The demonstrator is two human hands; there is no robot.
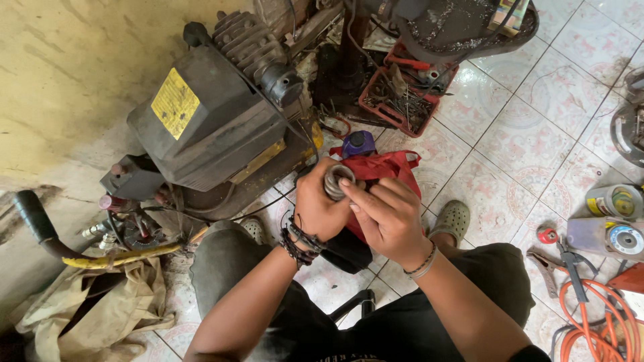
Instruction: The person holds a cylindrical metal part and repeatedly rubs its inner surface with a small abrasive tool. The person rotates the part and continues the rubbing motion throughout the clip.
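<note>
My left hand (316,208) grips a round grey metal ring-shaped part (337,181) held up over my lap. My right hand (386,218) rests its fingers against the same part from the right side. Just behind the hands lies a red cloth bag (389,166) with a purple-capped container (359,143) at its far edge. A dark object (345,251) sits under the hands, between my knees; what it is cannot be made out. Both wrists carry bracelets.
A dirty grey engine-like machine (215,114) with a yellow label stands to the left. A red tray of bits and tools (406,100) sits at the back. On the right are an orange cable (594,315), pliers (560,258) and grinding discs (620,238).
</note>
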